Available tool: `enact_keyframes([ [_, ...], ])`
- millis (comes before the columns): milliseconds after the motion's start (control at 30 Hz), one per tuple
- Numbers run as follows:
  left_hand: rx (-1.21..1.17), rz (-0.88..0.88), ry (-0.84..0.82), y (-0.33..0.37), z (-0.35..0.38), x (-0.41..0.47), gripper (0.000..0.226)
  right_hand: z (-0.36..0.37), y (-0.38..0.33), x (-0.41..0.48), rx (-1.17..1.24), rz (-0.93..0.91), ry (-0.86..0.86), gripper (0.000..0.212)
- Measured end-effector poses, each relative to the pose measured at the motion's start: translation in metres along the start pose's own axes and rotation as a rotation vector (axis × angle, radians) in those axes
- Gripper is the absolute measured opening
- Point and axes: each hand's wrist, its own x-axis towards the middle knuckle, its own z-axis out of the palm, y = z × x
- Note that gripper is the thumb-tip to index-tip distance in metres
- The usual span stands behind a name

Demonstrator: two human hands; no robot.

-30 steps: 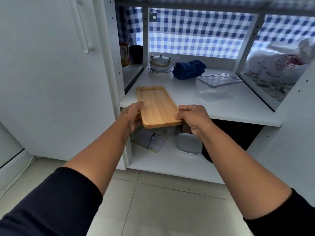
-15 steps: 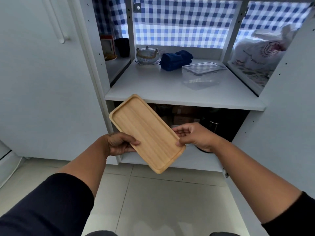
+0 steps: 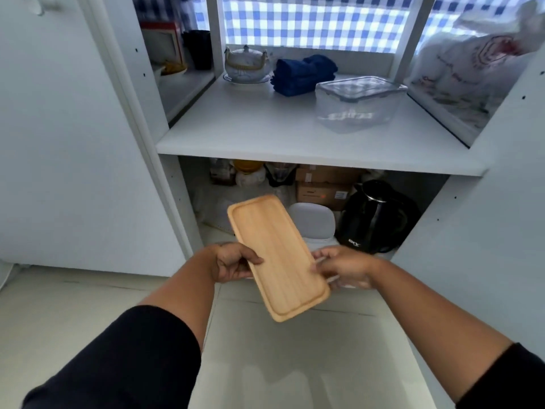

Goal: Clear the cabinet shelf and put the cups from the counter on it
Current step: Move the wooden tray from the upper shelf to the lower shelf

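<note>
A long wooden tray (image 3: 277, 256) is held in front of the lower cabinet compartment, tilted, its far end pointing up-left. My left hand (image 3: 233, 262) grips its left edge and my right hand (image 3: 343, 270) grips its right edge near the close end. Above, the white cabinet shelf (image 3: 265, 134) carries a lidded white sugar bowl (image 3: 246, 64), folded blue towels (image 3: 303, 73) and a clear plastic container with a lid (image 3: 356, 103). No cups or counter are in view.
The lower compartment holds a black kettle (image 3: 377, 216), a white square dish (image 3: 312, 221), cardboard boxes (image 3: 323, 190) and jars at the back. A white plastic bag (image 3: 472, 63) lies in the right compartment. The open cabinet door (image 3: 67, 128) stands at left. Tiled floor lies below.
The wooden tray has come off the shelf and moved down in both hands, now in front of the lower compartment. My view has dropped and moved closer.
</note>
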Motion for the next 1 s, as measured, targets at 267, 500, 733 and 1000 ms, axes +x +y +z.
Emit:
enact_keyframes([
  [267, 0.089, 0.229, 0.223, 0.006, 0.044, 0.084, 0.027, -0.025, 0.032, 0.047, 0.351, -0.009, 0.126, 0.008],
  [500, -0.074, 0.001, 0.307, -0.016, 0.042, 0.150, 0.022, -0.040, 0.040, 0.111, 0.546, 0.026, 0.274, 0.008],
  [733, -0.245, -0.027, 0.315, -0.020, 0.048, 0.181, 0.039, -0.027, 0.055, 0.162, 0.686, 0.057, 0.277, 0.015],
  [1000, -0.283, 0.193, 0.396, -0.004, 0.019, 0.198, 0.053, -0.021, 0.050, 0.193, 0.784, 0.114, 0.333, 0.006],
])
